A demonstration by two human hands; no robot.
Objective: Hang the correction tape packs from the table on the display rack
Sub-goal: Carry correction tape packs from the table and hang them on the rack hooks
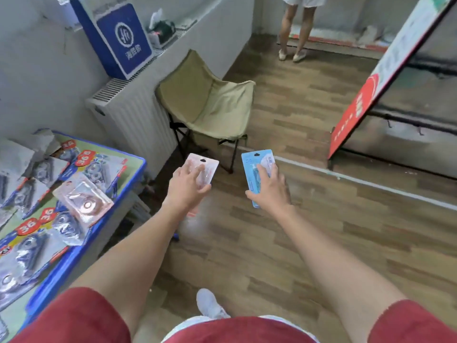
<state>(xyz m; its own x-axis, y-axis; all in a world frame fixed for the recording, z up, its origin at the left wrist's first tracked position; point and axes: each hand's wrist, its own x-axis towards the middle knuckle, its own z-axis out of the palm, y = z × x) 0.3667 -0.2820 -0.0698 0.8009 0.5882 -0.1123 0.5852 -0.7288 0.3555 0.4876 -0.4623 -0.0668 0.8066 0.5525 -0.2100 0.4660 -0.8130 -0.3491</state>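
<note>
The pink pack (pixel 207 165) is pale with a black hang hole, the blue pack (pixel 256 164) light blue with white print, the table (pixel 137 170) green with a blue rim, the chair (pixel 217 105) beige, the floor (pixel 296 243) brown wood-grain, and the sleeves (pixel 81 315) dark red.

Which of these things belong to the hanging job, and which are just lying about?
Job: pink card-backed tape pack in the left hand; blue card-backed tape pack in the right hand; more blister packs on the blue-edged table; dark hooked rail, likely the rack.
Lying about: beige folding fabric chair; blue square sign; white ribbed radiator; red leaning board.
</note>
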